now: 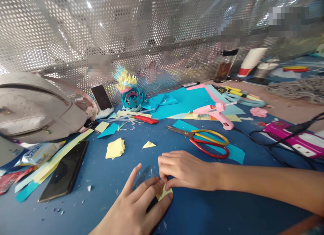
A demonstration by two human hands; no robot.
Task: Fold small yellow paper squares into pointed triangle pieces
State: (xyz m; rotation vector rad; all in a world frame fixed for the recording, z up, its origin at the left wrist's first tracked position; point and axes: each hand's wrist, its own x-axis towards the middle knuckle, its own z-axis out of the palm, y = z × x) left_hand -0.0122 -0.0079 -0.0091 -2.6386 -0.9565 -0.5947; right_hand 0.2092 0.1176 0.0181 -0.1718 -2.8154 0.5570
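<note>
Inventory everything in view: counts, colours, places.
yellow paper: 1, pale, bottom centre
folded triangle: 1, pale yellow, centre
paper stack: 1, pale yellow, left of triangle
scissors: 1, red and yellow handles, right of centre
glue gun: 1, pink, behind scissors
cutter: 1, red, centre
loose paper: many, mostly blue, yellow, scattered
paper ornament: 1, multicoloured, rear centre
phones: 2, dark, left
backpack: 1, pale, left
packets: several, white, red, left
power strip: 1, magenta, right
cables: several, black, right
bottle: 1, brownish, rear right
cups: at least 2, white-red, grey, rear right
cord: 1 bundle, grey, right
mesh: 1, silvery, behind
table: 1, blue, beneath
left hand: 1, bare, on yellow paper
right hand: 1, bare, on yellow paper
</note>
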